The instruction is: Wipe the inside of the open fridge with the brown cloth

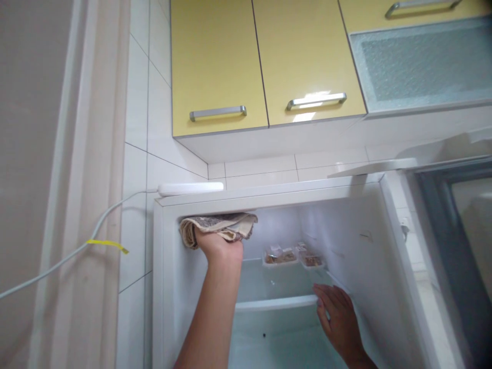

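Note:
My left hand (219, 246) is raised inside the open refrigerator (269, 193), at its upper left corner. It grips a folded brown and cream cloth (219, 225), pressed up against the inner ceiling; the cloth hides most of the fingers. Lower and to the right, my right hand (338, 312) is at the right end of the shelf's front edge (277, 303). Its fingers are stretched out, the thumb stands apart below them, and nothing is visibly held. Whether it touches the shelf edge I cannot tell.
Two clear packs of food (282, 255) sit at the back of the glass shelf. The refrigerator door (449, 246) stands open at right. Yellow cabinets (219, 61) hang above. A white device (190, 189) with a cable (102, 225) lies on top at left.

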Demonstrator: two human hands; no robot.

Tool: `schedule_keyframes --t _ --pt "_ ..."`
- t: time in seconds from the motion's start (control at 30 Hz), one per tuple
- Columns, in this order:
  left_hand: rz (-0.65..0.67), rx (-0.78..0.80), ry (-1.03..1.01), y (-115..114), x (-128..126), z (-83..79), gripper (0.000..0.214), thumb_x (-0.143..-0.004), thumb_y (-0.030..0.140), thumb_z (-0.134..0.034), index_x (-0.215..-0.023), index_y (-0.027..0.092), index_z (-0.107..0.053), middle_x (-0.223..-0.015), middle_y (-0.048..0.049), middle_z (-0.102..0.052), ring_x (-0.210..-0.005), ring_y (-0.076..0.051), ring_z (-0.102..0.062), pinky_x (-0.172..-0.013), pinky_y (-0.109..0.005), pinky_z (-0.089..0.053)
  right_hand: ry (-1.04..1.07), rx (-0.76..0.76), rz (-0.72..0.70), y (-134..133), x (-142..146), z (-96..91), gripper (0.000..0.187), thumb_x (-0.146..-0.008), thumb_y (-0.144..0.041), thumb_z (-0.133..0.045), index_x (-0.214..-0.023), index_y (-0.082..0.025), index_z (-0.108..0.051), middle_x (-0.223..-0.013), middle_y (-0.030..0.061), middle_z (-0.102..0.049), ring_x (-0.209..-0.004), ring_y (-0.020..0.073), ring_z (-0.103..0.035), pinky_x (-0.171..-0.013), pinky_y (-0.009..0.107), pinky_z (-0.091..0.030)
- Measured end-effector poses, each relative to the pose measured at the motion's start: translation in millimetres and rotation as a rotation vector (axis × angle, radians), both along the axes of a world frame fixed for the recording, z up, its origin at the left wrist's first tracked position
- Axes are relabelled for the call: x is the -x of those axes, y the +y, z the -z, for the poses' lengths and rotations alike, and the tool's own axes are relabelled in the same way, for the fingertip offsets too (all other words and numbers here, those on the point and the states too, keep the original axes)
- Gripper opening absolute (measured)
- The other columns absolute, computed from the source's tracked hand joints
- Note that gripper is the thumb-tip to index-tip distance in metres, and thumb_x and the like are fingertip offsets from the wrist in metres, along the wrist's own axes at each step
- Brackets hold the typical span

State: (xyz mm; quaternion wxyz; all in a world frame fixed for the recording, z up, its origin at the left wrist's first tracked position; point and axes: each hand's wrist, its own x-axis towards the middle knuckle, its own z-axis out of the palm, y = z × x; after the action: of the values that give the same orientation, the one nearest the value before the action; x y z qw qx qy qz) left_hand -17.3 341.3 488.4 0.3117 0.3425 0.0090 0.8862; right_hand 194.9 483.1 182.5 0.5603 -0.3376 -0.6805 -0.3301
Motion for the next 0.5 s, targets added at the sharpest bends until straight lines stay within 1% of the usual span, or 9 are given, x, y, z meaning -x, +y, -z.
schedule_keyframes --t 0.1,0.23,0.37,0.43,0.5 --pt "0.044 0.025 -0.022 20 7 0.9 0.05 -0.084 0.068 -0.043 -0.112 0.036 -0.068 -0.127 -0.003 -0.07 -0.126 -0.028 -0.057 -0.098 -0.053 -0.05 0.009 0.011 -0.003 -2 0 -0.6 0.026 -0.09 -0.019 -0.053 -0.114 -0.022 -0.063 -0.107 0.003 -0.074 -0.101 0.019 -0.066 -0.099 0.039 -0.044" --pt "0.117 0.074 -0.02 64 30 5.8 0.054 -0.084 0.069 -0.04 -0.11 0.033 -0.07 -0.121 -0.007 -0.072 -0.119 -0.033 -0.061 -0.089 -0.058 -0.053 0.02 -0.004 0.005 -1 1 0.7 0.028 -0.089 -0.019 -0.053 -0.116 -0.023 -0.063 -0.107 0.0035 -0.074 -0.101 0.0202 -0.066 -0.098 0.04 -0.045" --pt "0.213 0.062 0.036 104 50 9.4 0.051 -0.084 0.065 -0.046 -0.105 0.027 -0.072 -0.112 -0.0106 -0.074 -0.109 -0.036 -0.066 -0.08 -0.059 -0.055 0.0 -0.033 0.021 2 0 0.7 0.033 -0.087 -0.018 -0.051 -0.118 -0.025 -0.061 -0.107 0.0032 -0.075 -0.098 0.0205 -0.067 -0.096 0.04 -0.046" --pt "0.229 0.045 0.038 123 57 9.3 0.051 -0.083 0.065 -0.049 -0.102 0.025 -0.073 -0.108 -0.0117 -0.075 -0.107 -0.036 -0.067 -0.079 -0.059 -0.055 -0.021 -0.063 0.034 5 -1 0.2 0.037 -0.084 -0.015 -0.05 -0.118 -0.024 -0.06 -0.107 0.0032 -0.075 -0.098 0.02 -0.066 -0.096 0.039 -0.045" --pt "0.217 0.052 0.016 144 63 8.7 0.053 -0.082 0.067 -0.049 -0.1 0.023 -0.073 -0.106 -0.0122 -0.076 -0.107 -0.035 -0.067 -0.081 -0.058 -0.055 -0.043 -0.092 0.045 7 -2 0.2 0.04 -0.081 -0.012 -0.048 -0.118 -0.022 -0.06 -0.106 0.0036 -0.074 -0.099 0.0197 -0.065 -0.096 0.038 -0.044"
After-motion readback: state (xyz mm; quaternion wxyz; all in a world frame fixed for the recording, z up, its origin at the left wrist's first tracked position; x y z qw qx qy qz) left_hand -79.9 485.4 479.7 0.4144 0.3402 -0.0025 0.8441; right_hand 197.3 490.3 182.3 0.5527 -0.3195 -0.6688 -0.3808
